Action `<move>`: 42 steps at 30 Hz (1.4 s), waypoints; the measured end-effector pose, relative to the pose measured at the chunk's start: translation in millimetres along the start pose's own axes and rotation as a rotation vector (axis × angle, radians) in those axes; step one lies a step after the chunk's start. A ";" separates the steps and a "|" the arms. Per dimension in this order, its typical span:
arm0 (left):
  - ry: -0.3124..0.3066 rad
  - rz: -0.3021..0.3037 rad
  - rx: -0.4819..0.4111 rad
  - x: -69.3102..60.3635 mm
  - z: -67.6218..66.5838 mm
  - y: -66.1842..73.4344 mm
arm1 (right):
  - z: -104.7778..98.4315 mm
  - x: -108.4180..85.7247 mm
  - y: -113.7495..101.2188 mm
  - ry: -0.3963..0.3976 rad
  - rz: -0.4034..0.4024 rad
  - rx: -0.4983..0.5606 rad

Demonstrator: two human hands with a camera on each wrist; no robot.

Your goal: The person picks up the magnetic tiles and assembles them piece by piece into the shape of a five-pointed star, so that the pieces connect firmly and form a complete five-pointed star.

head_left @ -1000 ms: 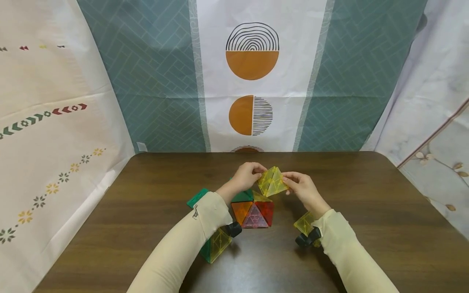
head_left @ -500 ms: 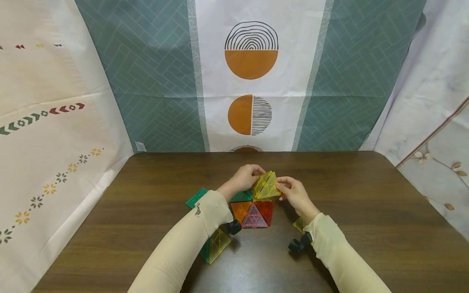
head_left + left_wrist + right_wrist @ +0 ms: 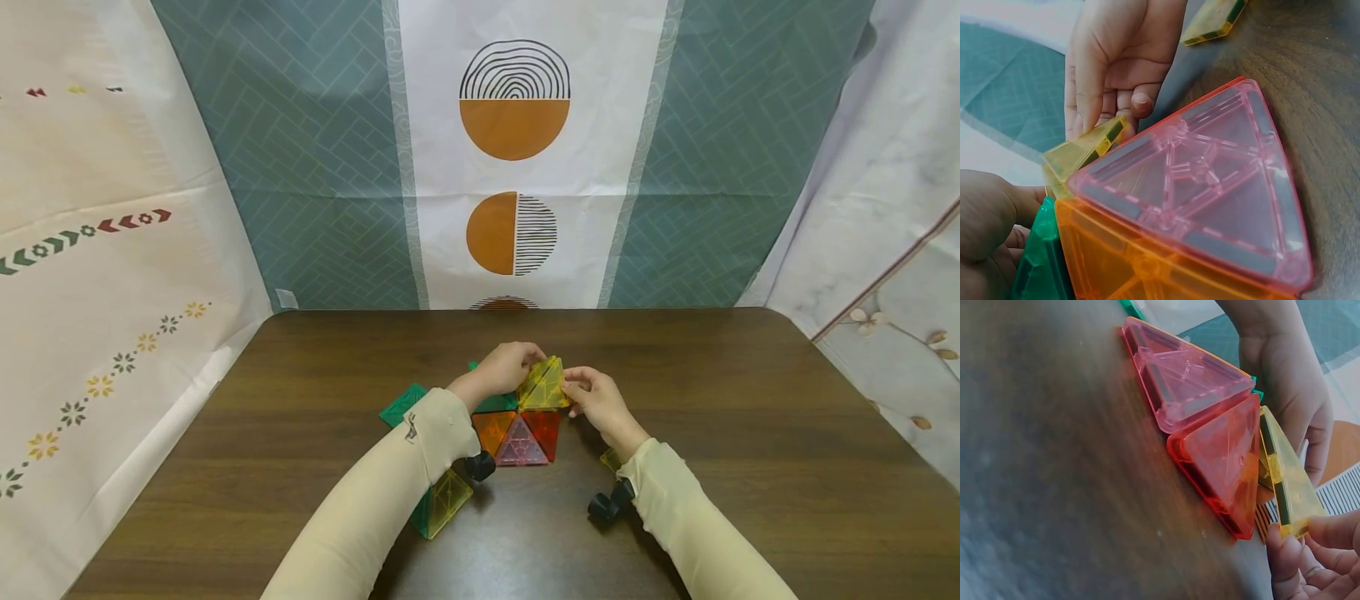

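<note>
In the head view, translucent magnetic tiles, orange (image 3: 491, 428), pink (image 3: 522, 447), red (image 3: 543, 430) and green (image 3: 497, 403), meet in a ring of triangles. Two yellow triangular magnetic tiles (image 3: 546, 386), joined along an edge, stand tilted at the ring's back right. My right hand (image 3: 600, 406) pinches their right corner between thumb and fingers, clearest in the right wrist view on the yellow tile (image 3: 1291, 478). My left hand (image 3: 508, 367) holds their left side with bent fingers; its fingertips are partly hidden. The green tile (image 3: 1041, 256) stands beside that hand in the left wrist view.
Another green tile (image 3: 402, 404) lies left of the ring. Joined green and yellow tiles (image 3: 447, 502) sit partly under the left forearm. More yellow (image 3: 611, 459) shows beside the right wrist. A patterned cloth (image 3: 517, 167) hangs behind the wooden table (image 3: 337, 358).
Both yellow tiles have come down and left to the back right of the ring. My right hand moved left with them; my left hand lowered slightly.
</note>
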State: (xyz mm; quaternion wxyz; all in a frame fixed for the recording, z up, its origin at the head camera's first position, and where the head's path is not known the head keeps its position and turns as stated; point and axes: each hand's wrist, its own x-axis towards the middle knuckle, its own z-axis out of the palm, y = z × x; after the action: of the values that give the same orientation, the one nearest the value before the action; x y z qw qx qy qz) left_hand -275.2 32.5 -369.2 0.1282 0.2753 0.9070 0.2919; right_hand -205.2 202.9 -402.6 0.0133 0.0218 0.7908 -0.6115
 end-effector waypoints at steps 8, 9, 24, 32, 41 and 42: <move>-0.015 0.005 0.006 -1.1 0.6 0.0 | 2.1 0.2 2.0 -0.004 0.015 -0.032; -0.019 0.004 0.010 -1.1 0.8 0.1 | 2.3 0.2 2.1 -0.006 0.015 -0.034; -0.040 0.011 0.062 -2.3 1.5 2.0 | 1.8 1.3 4.9 -0.034 -0.007 -0.054; -0.045 0.018 0.090 -4.0 2.0 1.9 | 3.1 1.8 4.8 -0.026 -0.011 -0.096; -0.025 0.041 0.196 -7.1 -0.4 9.1 | -1.6 0.8 2.4 -0.018 -0.022 -0.136; -0.016 0.048 0.204 -7.6 -1.1 10.7 | -3.6 0.2 0.9 -0.012 -0.023 -0.144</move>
State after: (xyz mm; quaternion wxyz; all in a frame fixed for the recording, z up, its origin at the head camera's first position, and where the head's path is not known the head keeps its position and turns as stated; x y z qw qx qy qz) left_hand -264.9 34.9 -361.3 0.0995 0.3109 0.9240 0.1990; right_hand -205.4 206.6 -402.6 0.0126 0.0080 0.8330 -0.5531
